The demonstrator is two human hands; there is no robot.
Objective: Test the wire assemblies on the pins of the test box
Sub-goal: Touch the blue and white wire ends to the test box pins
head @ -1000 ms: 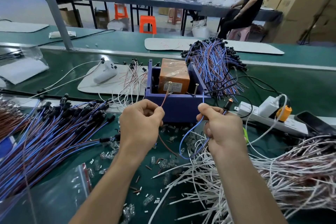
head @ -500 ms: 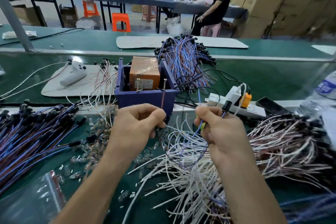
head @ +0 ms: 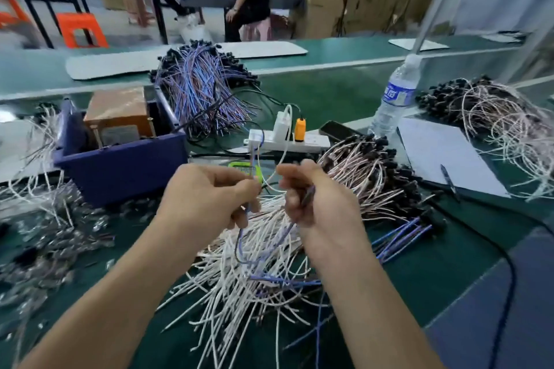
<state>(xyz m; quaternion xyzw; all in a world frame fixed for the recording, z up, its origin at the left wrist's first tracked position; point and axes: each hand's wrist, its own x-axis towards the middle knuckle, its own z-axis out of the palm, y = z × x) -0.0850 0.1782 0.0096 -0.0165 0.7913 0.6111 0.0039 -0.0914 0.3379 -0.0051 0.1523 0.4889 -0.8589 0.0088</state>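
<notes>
Head view — left hand [head: 209, 195] and right hand [head: 311, 198], fingers curled, each pinch an end of one blue wire assembly [head: 239, 244], right of the test box [head: 120, 168] and apart from it. Risk — its hanging loop may snag the white wire pile [head: 239, 296] beneath.

The test box [head: 126, 169] is matt blue plastic; the bottle [head: 392, 99], clear glossy plastic.

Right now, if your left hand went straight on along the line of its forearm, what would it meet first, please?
Probably the small green object just beyond the left hand, then the white power strip; depth is unclear, so the hand might pass over both.
</notes>
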